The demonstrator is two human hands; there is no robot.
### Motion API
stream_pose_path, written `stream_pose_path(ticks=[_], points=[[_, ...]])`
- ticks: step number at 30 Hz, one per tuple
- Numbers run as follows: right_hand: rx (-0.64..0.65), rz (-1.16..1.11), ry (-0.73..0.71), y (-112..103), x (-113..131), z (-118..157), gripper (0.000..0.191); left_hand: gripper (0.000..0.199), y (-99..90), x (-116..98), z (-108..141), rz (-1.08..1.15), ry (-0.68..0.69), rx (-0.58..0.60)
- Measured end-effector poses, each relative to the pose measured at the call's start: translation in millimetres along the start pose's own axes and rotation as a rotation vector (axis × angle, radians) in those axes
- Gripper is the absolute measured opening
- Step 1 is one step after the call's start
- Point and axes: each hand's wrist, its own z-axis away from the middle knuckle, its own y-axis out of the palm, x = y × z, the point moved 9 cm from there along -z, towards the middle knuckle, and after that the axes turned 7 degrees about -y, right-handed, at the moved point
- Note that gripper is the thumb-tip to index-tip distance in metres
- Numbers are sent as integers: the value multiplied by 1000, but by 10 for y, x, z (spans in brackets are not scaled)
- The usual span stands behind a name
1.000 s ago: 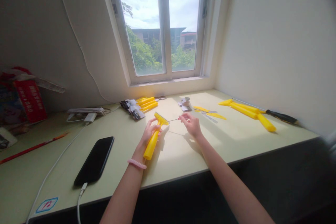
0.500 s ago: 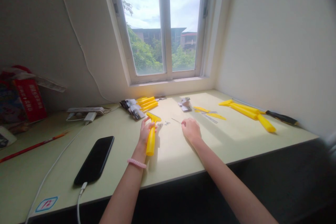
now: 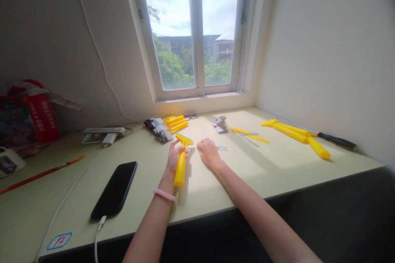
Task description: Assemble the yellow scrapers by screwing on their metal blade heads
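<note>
Scraper, yellow plastic, held steady, left hand fingers wrapped tight; right hand fingers narrow, metal blade just beyond, hold unclear.

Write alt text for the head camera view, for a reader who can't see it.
The left hand holds a yellow plastic scraper on a pale desk, and the right hand rests beside a small metal blade. More yellow scraper parts lie to the right, card packets ahead, and a black phone to the left.

Pale desk, black smartphone, yellow scrapers
</note>
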Motion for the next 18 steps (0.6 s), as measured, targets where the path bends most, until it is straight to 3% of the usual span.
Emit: stream_pose_path(ticks=[5, 11, 18], points=[[4, -25, 15, 20, -57, 19, 28, 46, 9, 5, 5, -3, 1, 10], [-113, -144, 64, -11, -207, 35, 22, 45, 26, 4, 26, -14, -4, 10], [-65, -179, 72, 60, -240, 25, 23, 47, 19, 4, 34, -34, -8, 1]])
